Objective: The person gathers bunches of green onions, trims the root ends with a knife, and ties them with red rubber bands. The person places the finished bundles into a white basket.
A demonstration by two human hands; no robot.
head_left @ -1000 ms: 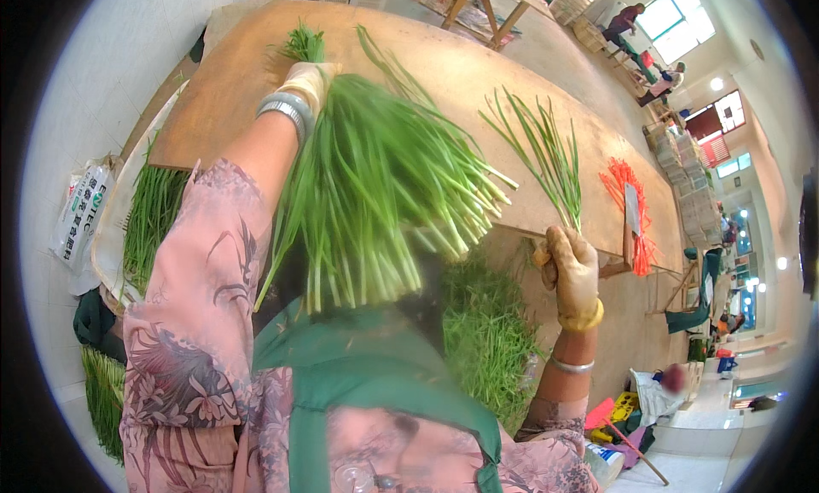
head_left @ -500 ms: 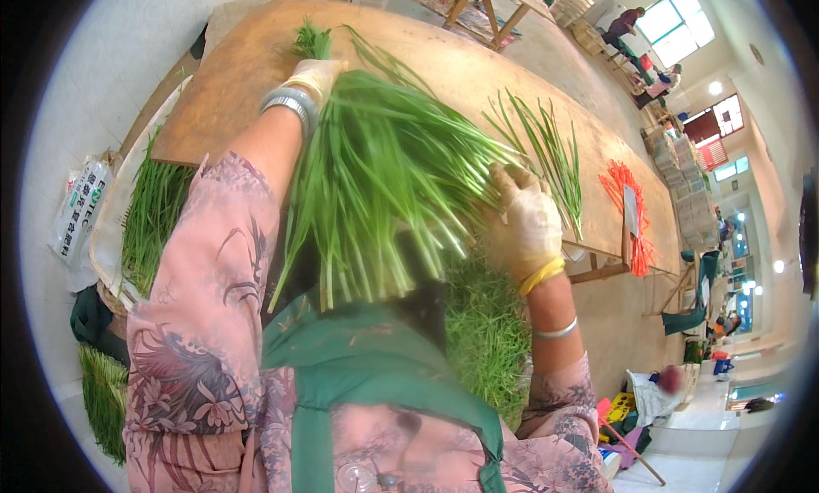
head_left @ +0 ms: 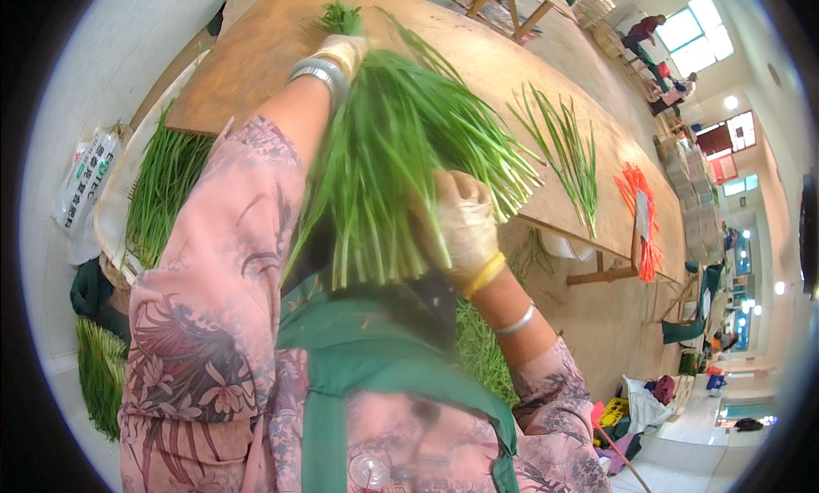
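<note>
A large bunch of garlic chives [head_left: 384,143] fans out over the near edge of the wooden table, its pale stalk ends towards me. My gloved left hand [head_left: 344,54] is closed around the bunch near its far end, with short green tips sticking out beyond the fist. Amid the hanging stalks, my gloved right hand [head_left: 465,224] has its fingers curled against the pale ends; the fingertips are partly hidden. To the right of the bunch, a few loose chives [head_left: 563,156] lie on the table.
The wooden table [head_left: 247,58] holds red-orange ties [head_left: 636,224] at its right end. More chives [head_left: 166,194] fill a pale container at left. Green clippings [head_left: 484,344] lie below my right arm. A white sack [head_left: 84,182] leans on the wall. Other people work far off.
My right hand has moved left and inward from the right side of the bunch into its hanging stalks. My left hand keeps its hold. The view has shifted slightly.
</note>
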